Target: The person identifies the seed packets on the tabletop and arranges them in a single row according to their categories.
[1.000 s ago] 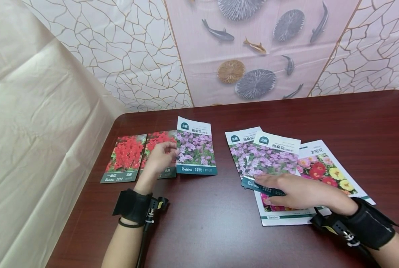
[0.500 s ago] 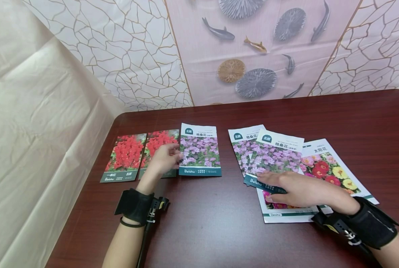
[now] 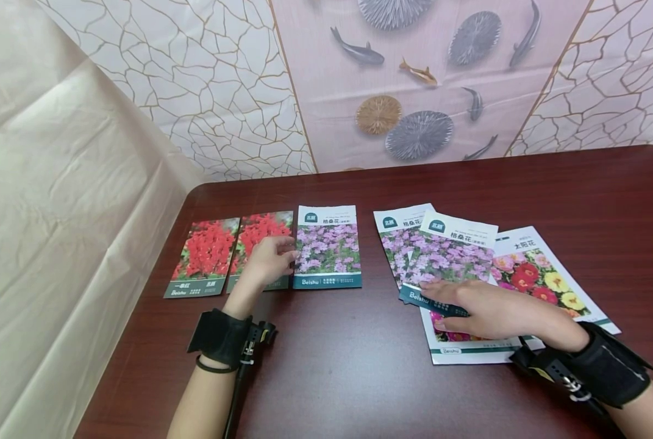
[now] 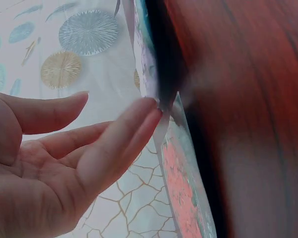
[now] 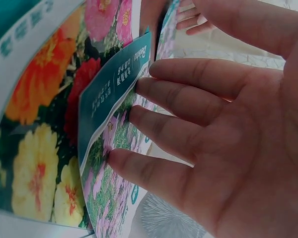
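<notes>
Straightened since earlier, the lone purple packet (image 3: 328, 250) lies on the table (image 3: 326, 347) just right of the nearer left hand (image 3: 272, 262), whose loosely extended fingers touch its edge, gripping nothing; its long axis points forward. Red packets (image 3: 205, 250) line its left; rightward, the right hand (image 3: 485, 310), fingers nearly straight, rests on overlapping packets (image 3: 458, 250).

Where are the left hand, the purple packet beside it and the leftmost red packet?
Left hand (image 3: 271, 261): head view, its back.
Purple packet beside it (image 3: 328, 249): head view, flower photo.
Leftmost red packet (image 3: 204, 250): head view, its flowers.

Purple-flowered packets (image 3: 328, 247), red-flowered packets (image 3: 204, 250), reddish-brown table (image 3: 326, 372)
</notes>
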`<act>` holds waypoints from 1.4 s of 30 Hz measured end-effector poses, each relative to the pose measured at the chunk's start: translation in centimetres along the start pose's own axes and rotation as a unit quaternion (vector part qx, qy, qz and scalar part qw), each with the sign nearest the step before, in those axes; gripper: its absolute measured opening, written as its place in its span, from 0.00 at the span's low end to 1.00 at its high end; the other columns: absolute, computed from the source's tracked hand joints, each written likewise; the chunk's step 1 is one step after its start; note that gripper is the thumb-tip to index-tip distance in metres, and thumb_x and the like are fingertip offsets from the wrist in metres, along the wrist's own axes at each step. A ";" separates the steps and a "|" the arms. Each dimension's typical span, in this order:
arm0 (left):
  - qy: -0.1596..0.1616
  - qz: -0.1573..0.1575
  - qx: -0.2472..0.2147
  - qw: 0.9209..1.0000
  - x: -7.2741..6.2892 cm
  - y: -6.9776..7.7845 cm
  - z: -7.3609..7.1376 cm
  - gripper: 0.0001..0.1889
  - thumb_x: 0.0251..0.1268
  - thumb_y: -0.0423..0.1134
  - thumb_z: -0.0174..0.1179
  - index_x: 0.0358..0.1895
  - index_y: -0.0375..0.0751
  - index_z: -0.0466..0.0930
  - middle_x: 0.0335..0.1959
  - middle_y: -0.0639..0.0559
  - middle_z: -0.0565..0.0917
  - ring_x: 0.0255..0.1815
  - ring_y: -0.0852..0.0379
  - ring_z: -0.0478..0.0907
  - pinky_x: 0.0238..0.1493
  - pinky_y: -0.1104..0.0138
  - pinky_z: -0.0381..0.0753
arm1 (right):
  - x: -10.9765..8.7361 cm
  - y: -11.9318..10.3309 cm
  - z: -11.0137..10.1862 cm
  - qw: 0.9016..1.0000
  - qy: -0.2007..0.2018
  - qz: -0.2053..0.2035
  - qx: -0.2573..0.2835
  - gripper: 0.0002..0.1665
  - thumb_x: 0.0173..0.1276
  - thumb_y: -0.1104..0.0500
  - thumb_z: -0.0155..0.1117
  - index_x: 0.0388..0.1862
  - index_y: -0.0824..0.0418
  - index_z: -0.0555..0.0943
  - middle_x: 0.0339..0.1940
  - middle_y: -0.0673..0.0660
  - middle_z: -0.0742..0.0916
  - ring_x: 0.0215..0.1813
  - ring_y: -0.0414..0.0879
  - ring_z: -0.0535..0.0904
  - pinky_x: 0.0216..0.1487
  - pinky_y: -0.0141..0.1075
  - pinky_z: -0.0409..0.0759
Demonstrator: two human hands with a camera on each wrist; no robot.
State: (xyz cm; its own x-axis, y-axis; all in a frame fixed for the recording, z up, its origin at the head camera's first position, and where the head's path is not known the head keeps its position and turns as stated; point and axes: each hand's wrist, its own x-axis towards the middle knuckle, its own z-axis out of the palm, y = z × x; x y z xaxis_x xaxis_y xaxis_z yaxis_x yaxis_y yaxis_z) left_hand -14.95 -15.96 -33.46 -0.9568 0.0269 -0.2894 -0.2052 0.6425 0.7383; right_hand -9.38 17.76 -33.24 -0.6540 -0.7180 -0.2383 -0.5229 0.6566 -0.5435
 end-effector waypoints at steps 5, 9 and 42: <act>0.000 0.034 0.077 0.996 -0.2 0.2 0.0 0.19 0.67 0.37 0.52 0.59 0.32 0.71 0.54 0.39 0.76 0.52 0.46 0.74 0.50 0.55 0.75 | 0.0 -0.1 0.0 1.000 0.006 0.001 -0.013 0.32 0.64 0.48 0.60 0.60 0.68 0.72 0.60 0.65 0.74 0.63 0.63 0.64 0.54 0.56 0.69; -0.029 0.069 0.117 0.990 -0.6 0.6 0.3 0.22 0.68 0.41 0.52 0.60 0.32 0.70 0.56 0.39 0.75 0.57 0.45 0.71 0.55 0.53 0.70 | 0.0 -0.2 0.1 1.000 0.009 0.000 -0.019 0.32 0.63 0.47 0.60 0.59 0.67 0.73 0.59 0.66 0.74 0.62 0.63 0.66 0.53 0.56 0.70; -0.246 0.193 0.316 0.896 -4.2 2.9 4.3 0.33 0.68 0.49 0.49 0.70 0.36 0.52 0.72 0.42 0.47 0.72 0.47 0.40 0.68 0.57 0.48 | 0.0 -0.2 0.7 0.998 0.042 -0.025 -0.049 0.26 0.62 0.51 0.63 0.55 0.65 0.77 0.57 0.64 0.76 0.61 0.64 0.67 0.53 0.58 0.69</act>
State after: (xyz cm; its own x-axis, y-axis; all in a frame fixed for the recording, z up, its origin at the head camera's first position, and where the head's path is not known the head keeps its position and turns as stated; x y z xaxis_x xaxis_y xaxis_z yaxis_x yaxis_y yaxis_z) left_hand -10.63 -10.91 -32.71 -0.6926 0.5754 -0.4350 0.4286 0.8133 0.3934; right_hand -8.91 17.49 -33.66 -0.6669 -0.7315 -0.1421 -0.6042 0.6424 -0.4714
